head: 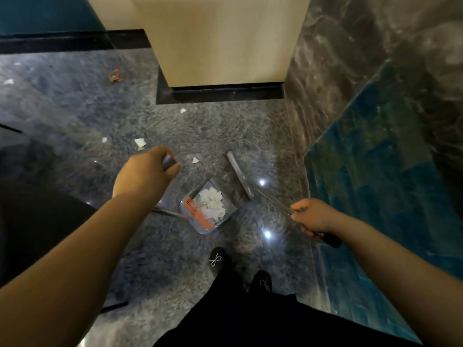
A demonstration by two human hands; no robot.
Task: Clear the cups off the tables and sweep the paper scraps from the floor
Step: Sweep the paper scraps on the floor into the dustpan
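Note:
A grey dustpan (198,226) with an orange comb edge sits on the floor in front of my feet, holding a heap of white paper scraps (211,203). My left hand (147,171) is shut on the top of the dustpan's upright handle (169,160). My right hand (313,216) grips the thin broom handle (273,202); the grey broom head (238,174) rests on the floor just right of the pan. Loose white scraps lie beyond: one (195,160) near the pan, a larger one (140,143), a small one (104,140) and another (183,110) near the pillar.
A cream pillar (220,46) with a black base stands straight ahead. A marble and teal wall (375,146) runs along the right. A brown wrapper (115,76) and a white scrap (8,81) lie far left. A dark round table edge (37,209) is at my left.

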